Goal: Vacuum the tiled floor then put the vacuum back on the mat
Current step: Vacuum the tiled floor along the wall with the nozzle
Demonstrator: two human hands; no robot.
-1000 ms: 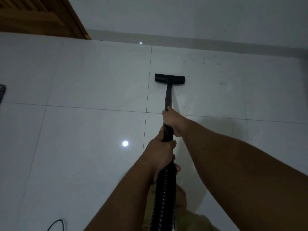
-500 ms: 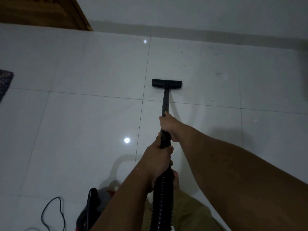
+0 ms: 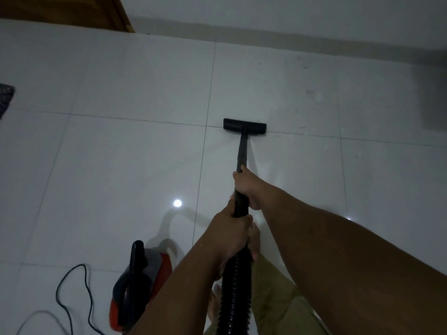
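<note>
Head view looks down on a black flat floor nozzle (image 3: 244, 127) resting on the glossy white tiled floor (image 3: 121, 165), set right across a grout line, just right of where two lines cross. From it a black rigid vacuum wand (image 3: 242, 153) slants back toward the person and joins a black ribbed hose (image 3: 234, 286) that runs down out of view at the bottom edge.

Both bare hands hold this tube. The right hand (image 3: 246, 187) is the farther one, its fingers curled tight around the wand, thumb lying along the top. The left hand (image 3: 232, 233) sits just behind it, touching or nearly so, fingers wrapped and pressed closed where wand meets hose.

To the left of the left forearm, the red, grey and black canister body of the vacuum (image 3: 140, 286) stands on the floor with a black carry handle on top. A thin black power cord (image 3: 72, 286) loops over the tiles to its left. Olive-coloured trousers (image 3: 278, 298) and bare toes (image 3: 214, 308) show beneath the arms.

At the far left edge lies the corner of a dark patterned mat (image 3: 6, 95), well apart from the vacuum. A brown wooden door (image 3: 72, 10) fills the top left, next to a pale wall (image 3: 290, 13).
</note>
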